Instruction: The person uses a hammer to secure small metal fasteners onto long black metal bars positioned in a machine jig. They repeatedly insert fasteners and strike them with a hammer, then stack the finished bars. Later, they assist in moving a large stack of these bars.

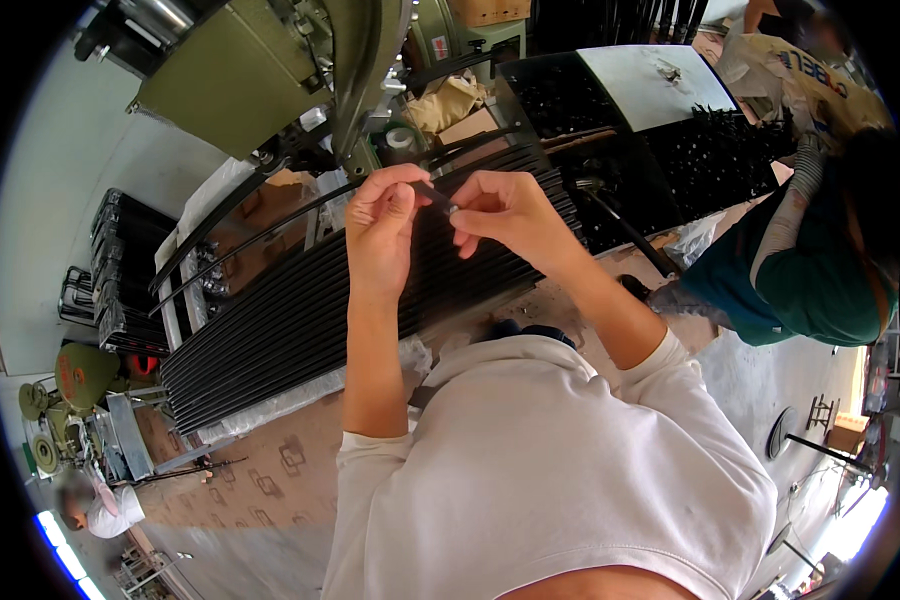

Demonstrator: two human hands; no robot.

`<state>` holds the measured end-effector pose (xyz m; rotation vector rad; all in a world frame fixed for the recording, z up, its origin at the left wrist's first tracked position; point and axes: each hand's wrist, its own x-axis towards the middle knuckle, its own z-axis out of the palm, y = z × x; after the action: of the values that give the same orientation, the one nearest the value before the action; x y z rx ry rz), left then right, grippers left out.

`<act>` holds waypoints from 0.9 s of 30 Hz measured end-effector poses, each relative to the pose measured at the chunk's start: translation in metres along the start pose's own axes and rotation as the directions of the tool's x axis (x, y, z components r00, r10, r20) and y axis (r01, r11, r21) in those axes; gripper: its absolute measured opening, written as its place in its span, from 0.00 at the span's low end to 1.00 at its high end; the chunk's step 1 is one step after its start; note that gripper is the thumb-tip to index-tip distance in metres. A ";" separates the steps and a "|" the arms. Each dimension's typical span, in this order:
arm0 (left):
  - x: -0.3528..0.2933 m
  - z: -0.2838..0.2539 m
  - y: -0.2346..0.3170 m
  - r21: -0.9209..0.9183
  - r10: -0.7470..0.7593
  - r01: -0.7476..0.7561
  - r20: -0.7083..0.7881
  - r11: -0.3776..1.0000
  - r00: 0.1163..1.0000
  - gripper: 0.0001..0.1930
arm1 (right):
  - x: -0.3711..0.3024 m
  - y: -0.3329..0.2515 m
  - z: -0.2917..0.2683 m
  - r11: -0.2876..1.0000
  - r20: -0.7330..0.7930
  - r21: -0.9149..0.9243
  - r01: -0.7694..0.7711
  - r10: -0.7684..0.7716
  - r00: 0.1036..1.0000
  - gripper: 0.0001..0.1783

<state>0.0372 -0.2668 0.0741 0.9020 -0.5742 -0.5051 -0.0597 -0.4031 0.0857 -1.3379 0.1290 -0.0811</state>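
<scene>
In front of my chest my two hands meet over a small dark narrow piece (434,195). My left hand (382,225) is closed, with thumb and fingers pinching its left end. From the other side my right hand (510,215) pinches at the opposite end, where a tiny pale bit (453,209) shows between the fingertips. The exact kind of either piece is too small to tell. Beneath both hands lies a wide row of long black tubes (300,325), side by side, slanting from lower left to upper right.
A green machine (235,85) stands at the upper left, close beyond my left hand. To the right, a black-covered table (660,165) bears a white sheet (640,85) and many small black parts (735,130). A co-worker in a green top (820,270) is beside it.
</scene>
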 end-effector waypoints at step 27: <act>-0.022 -0.238 0.033 0.870 0.180 0.414 -0.378 -0.266 0.908 0.26 | 0.105 0.079 0.045 0.989 -0.349 -0.100 -0.112 0.070 0.935 0.10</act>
<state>0.1813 -0.0986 -0.0212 2.7634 -0.4096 0.2044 0.0491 -0.3551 0.0142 -1.4246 0.4996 -0.2327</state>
